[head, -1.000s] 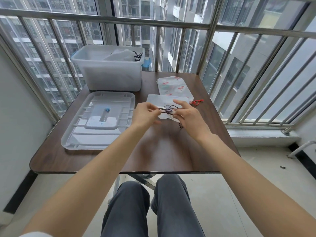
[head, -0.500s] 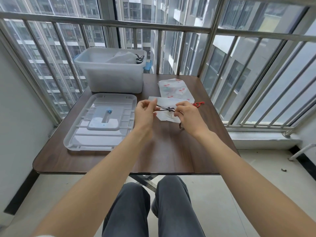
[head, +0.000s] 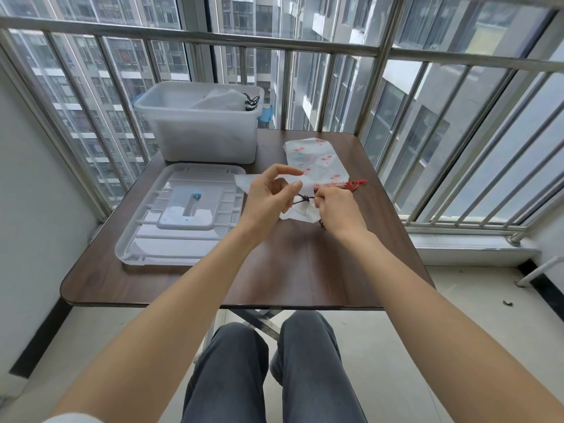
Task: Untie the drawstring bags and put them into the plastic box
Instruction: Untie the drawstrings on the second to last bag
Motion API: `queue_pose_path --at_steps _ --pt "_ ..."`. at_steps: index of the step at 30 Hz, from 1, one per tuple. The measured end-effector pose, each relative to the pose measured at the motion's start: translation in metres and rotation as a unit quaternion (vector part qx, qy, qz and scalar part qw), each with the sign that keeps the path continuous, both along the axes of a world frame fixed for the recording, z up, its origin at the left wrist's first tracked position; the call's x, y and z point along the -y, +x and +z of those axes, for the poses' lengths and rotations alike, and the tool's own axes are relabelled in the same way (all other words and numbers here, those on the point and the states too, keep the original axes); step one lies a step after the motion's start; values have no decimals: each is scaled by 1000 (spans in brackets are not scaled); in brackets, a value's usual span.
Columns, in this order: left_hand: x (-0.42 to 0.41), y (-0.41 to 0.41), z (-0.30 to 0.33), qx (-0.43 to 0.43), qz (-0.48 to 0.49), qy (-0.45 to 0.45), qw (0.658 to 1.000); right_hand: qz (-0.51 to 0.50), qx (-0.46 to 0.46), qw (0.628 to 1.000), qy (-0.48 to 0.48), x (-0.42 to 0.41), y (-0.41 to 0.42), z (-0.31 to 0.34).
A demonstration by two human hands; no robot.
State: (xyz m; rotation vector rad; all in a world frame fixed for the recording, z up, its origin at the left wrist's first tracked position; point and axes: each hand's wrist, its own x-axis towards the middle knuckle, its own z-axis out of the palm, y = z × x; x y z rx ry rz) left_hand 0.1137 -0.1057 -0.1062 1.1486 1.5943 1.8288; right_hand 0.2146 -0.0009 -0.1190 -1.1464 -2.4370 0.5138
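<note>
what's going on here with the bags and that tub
A seated person is working the dark drawstring knot of a white bag on the table, left hand and right hand pinching the cord. It is still tied. A floral bag with a red cord waits behind; one bag already sits in the plastic box.

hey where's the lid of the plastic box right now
In the head view the lid lies flat on the table's left side, just in front of the plastic box and left of the left hand.
</note>
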Motion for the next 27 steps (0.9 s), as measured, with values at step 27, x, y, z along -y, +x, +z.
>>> queue_pose_path --at_steps 27 --pt "4 -11 -8 -166 -14 -219 961 -38 -69 996 -40 7 1 4"
